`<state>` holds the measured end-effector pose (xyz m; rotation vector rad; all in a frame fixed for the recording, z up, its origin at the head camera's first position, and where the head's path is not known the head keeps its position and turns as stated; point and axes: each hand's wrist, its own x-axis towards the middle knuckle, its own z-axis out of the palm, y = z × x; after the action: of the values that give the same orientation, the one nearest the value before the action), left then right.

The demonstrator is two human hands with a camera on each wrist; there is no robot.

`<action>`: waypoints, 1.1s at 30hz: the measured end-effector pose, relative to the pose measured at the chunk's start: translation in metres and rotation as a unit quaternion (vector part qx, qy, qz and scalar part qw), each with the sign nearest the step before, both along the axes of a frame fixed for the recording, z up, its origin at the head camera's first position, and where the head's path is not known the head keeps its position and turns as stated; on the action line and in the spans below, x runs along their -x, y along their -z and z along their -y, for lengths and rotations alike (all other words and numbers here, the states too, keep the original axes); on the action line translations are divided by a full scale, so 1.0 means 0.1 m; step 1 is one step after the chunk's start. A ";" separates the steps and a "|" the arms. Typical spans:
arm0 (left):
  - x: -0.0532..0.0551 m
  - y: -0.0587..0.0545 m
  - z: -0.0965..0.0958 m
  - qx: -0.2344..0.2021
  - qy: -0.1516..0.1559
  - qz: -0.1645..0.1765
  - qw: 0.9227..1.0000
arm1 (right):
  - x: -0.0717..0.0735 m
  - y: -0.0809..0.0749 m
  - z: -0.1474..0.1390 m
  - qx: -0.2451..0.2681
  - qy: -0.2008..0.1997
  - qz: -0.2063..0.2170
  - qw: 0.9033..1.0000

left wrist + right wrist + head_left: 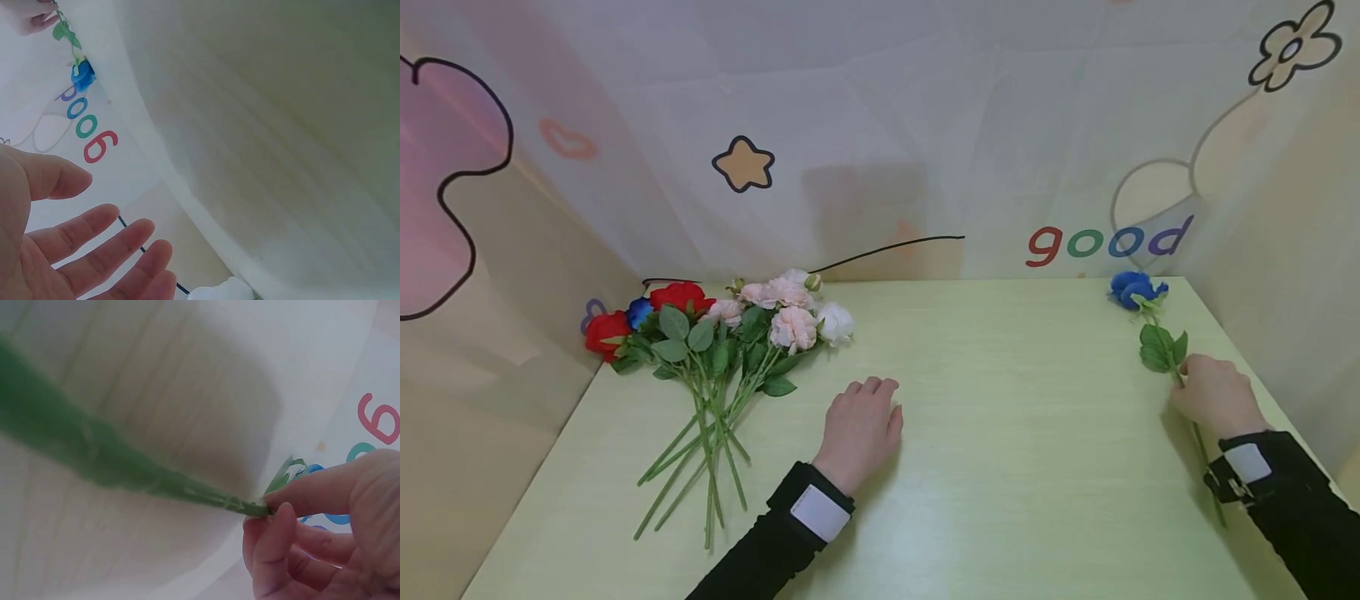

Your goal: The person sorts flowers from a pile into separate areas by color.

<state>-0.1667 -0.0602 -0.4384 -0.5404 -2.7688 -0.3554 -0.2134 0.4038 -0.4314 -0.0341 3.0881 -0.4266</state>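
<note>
At the table's right side my right hand [1219,395] pinches the green stem [169,484] of a blue artificial rose [1133,290] between thumb and fingers. The bloom points to the back wall, and the stem's lower end runs beneath my wrist. My left hand [859,429] hovers near the middle of the table, palm down and holding nothing; its fingers [103,256] are spread and slightly bent in the left wrist view. Left of it lies a bunch of artificial flowers: red roses [682,297], a blue one [639,313], pale pink blooms [793,329] and a white one [836,323].
The bunch's green stems [707,450] cross and fan toward the front of the pale table [985,467]. A white printed cloth [880,108] with a star and the word "good" hangs behind. Side walls stand close at left and right.
</note>
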 end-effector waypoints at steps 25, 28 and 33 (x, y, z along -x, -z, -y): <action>0.01 -0.02 0.12 0.005 -0.016 0.012 1.000 | -0.05 -0.01 0.31 0.018 -0.003 -0.096 0.995; 0.00 -0.04 0.16 0.002 -0.016 0.010 1.000 | -0.08 -0.02 0.46 0.039 -0.008 -0.133 0.990; -0.02 -0.05 0.26 0.007 -0.024 0.005 1.000 | -0.09 -0.05 0.77 0.082 -0.035 -0.160 0.983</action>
<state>-0.1648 -0.0858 -0.4330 -0.4757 -2.7906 -0.3297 -0.2041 0.3270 -0.4268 -0.2354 3.3400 -0.7384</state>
